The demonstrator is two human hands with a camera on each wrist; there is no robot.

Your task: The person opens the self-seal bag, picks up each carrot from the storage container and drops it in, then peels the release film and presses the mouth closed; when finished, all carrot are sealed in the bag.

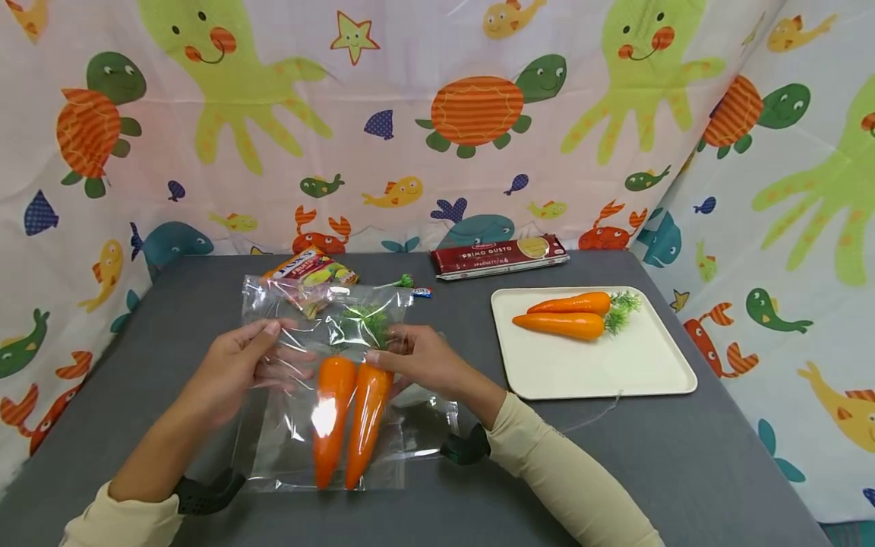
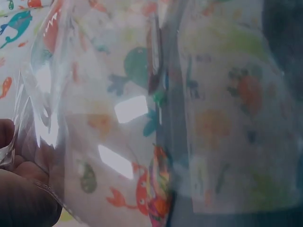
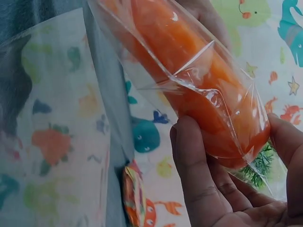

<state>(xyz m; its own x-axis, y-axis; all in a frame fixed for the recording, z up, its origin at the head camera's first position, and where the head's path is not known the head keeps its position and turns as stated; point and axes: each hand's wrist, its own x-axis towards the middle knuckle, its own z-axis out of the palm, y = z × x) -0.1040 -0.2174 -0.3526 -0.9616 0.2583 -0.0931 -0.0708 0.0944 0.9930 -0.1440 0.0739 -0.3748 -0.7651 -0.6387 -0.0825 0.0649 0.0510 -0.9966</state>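
Observation:
A clear plastic bag [image 1: 280, 448] holding two orange carrots [image 1: 335, 410] with feathery green tops [image 1: 365, 323] is held up over the grey table. My left hand [image 1: 229, 368] pinches the bag's left side between thumb and fingers; the left wrist view shows the plastic [image 2: 47, 109] at those fingers. My right hand [image 1: 434, 365] grips the bag around the thick end of the right carrot, thumb in front. In the right wrist view, its fingers [image 3: 194, 165] press the film against the carrot [image 3: 208, 104]. Glare on the film hides some detail.
To the right, a cream tray [image 1: 601, 372] bears two more carrots [image 1: 560, 325]. A red spaghetti pack [image 1: 499, 257] lies at the back edge. Behind the bag are a colourful fruit candy packet [image 1: 321, 266], a green-headed stick [image 1: 406, 281] and a small blue-red wrapper [image 1: 422, 293].

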